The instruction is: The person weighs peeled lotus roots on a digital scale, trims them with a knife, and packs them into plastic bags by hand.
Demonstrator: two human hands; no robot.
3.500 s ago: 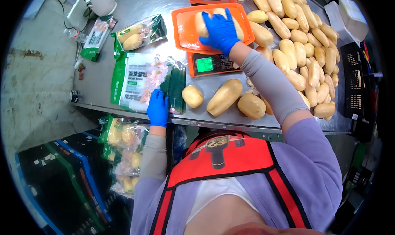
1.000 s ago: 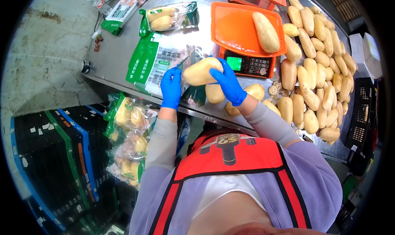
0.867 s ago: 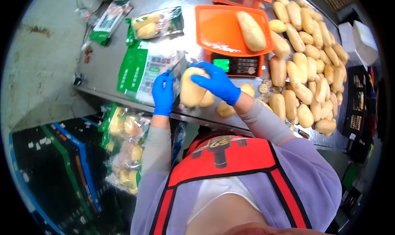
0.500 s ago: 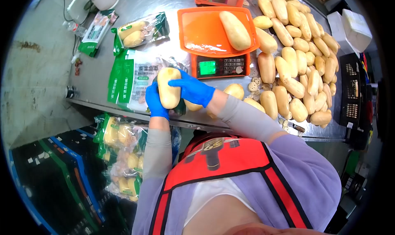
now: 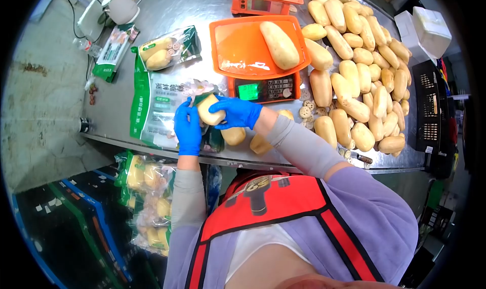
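Note:
My right hand [image 5: 238, 111], in a blue glove, grips a peeled lotus root segment [image 5: 209, 110] from its right side, with one end of it tilted toward me. My left hand [image 5: 188, 129], also gloved in blue, is just left of that segment, fingers apart and pointing up. Whether its thumb side touches the root I cannot tell. Under and behind the hands lies a flat green-and-clear printed bag [image 5: 162, 104]. Two more lotus root pieces, a nearer one [image 5: 233, 135] and another [image 5: 260, 144], lie by the table edge below my right hand and forearm.
An orange scale [image 5: 235, 46] with a lit green display carries one lotus root [image 5: 280, 45]. A big lotus root pile [image 5: 362, 79] covers the right side. A filled bag [image 5: 164, 51] lies at upper left; more filled bags [image 5: 147, 175] sit below the table edge. A second scale [image 5: 260, 0] stands behind.
The lotus root, upright between both hands before, is now tipped and looks foreshortened. My left hand has loosened from it. One green bag strip shows where two overlapped. The view has shifted slightly.

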